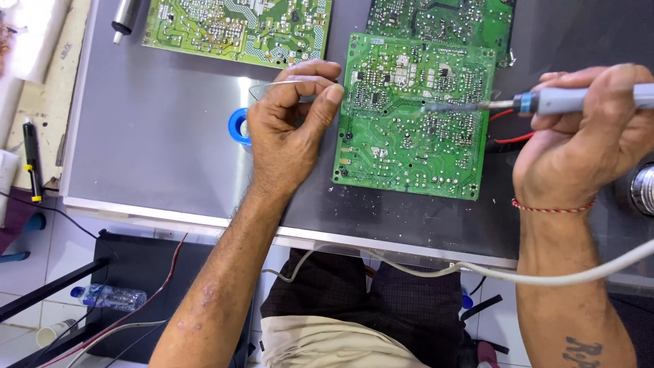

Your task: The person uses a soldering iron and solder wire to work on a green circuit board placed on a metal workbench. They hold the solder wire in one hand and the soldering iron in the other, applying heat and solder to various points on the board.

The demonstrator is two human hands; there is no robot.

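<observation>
- The right hand (579, 150) is wrapped in a full grip around the grey-blue handle of a soldering iron (545, 102); its metal tip lies low across the solder side of the nearest green circuit board (412, 116), about the board's middle-right.
- The left hand (289, 129) is pinched narrow, thumb against forefinger, at the board's left edge; what looks like a thin strand of solder wire is held there, though it is too fine to be sure of; a blue solder spool (238, 126) sits just beside the hand on the grey worktop (150, 150).
- The board lies flat, solder side up, near the worktop's front edge; red leads (507, 129) come out from under its right side, beneath the iron.
- Two more green boards (238, 27) lie further back, one partly tucked behind the near one; the iron's white cable (545, 276) trails across the lap.
- To do this well, in my judgement: keep the tip on one joint only; feed the wire to the heated pad rather than to the tip; steady both wrists on the worktop; keep the hot barrel off the red leads and the neighbouring joints.
</observation>
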